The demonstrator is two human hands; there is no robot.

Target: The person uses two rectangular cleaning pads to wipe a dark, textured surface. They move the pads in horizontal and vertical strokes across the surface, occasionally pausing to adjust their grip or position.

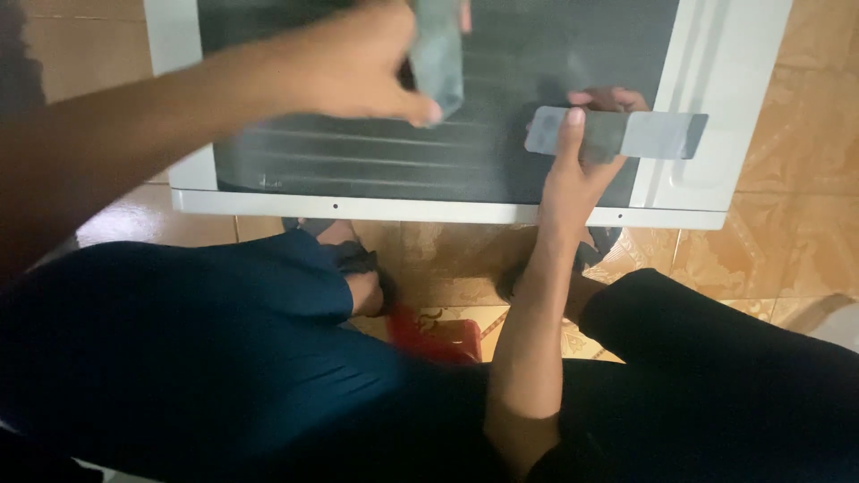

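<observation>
Head view, looking down at a seated person's lap and a white-framed panel (447,212) lying flat on the tiled floor (778,241). The panel has a dark middle with thin horizontal ribs (376,148) and a white rim around it.

Left hand (353,67) reaches in from the left over the upper part of the dark area. Fingers curled, thumb and fingers pinching a grey flat piece (438,54) that hangs roughly upright; its top edge runs out of frame. Piece is blurred, so its material is not clear.

Right hand (577,174) comes up from the bottom centre, forearm between the knees. Fingers pressed on a grey strip (617,134) that lies sideways across the right side of the dark area and onto the white rim. Index finger lies flat on top of the strip; other fingertips show past its upper edge, so the strip is gripped between the fingers. The two grey pieces are near each other but apart.

Dark blue trousers (197,349) fill the lower frame. A red object (434,335) sits on the floor between the legs, partly hidden. Sandalled feet (353,264) rest just below the panel's near edge.
</observation>
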